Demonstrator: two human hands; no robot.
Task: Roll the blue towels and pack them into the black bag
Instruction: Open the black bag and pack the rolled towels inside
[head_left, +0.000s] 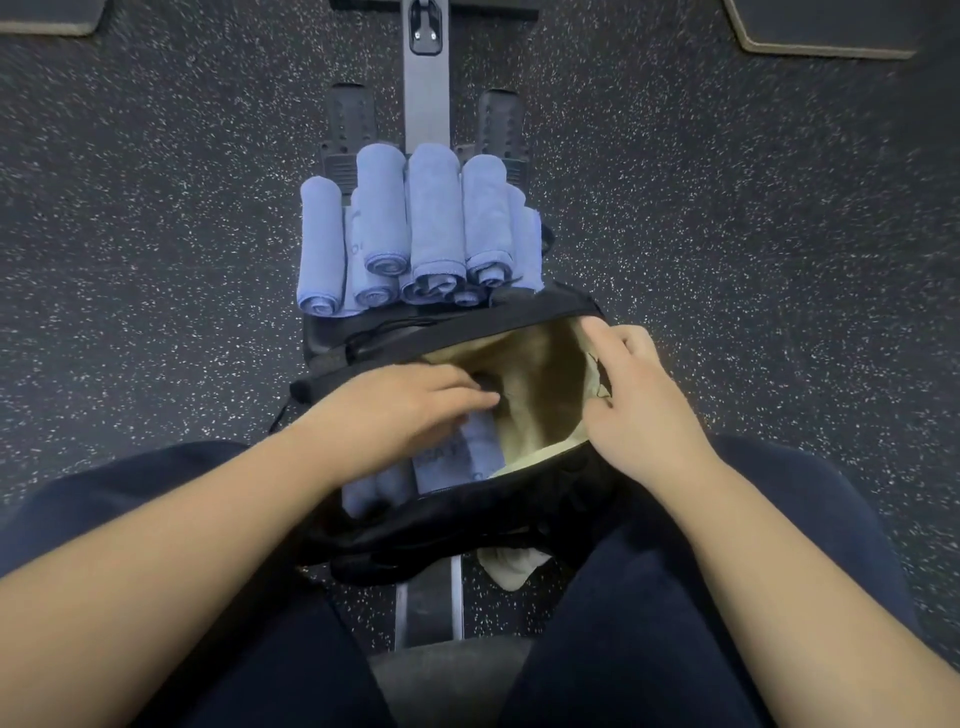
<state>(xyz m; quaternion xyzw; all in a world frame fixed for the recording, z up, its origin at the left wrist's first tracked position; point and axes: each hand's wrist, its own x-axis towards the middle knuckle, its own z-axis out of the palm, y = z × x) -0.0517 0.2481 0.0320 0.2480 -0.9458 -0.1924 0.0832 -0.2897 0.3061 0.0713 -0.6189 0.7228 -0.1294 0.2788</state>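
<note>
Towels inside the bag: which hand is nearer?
Left. The left hand rests on the packed towels in the black bag; the right hand holds the bag's right edge.

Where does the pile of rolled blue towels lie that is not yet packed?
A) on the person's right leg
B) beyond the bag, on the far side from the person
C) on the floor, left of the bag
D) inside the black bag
B: the pile of rolled blue towels lies just past the far edge of the open black bag.
</note>
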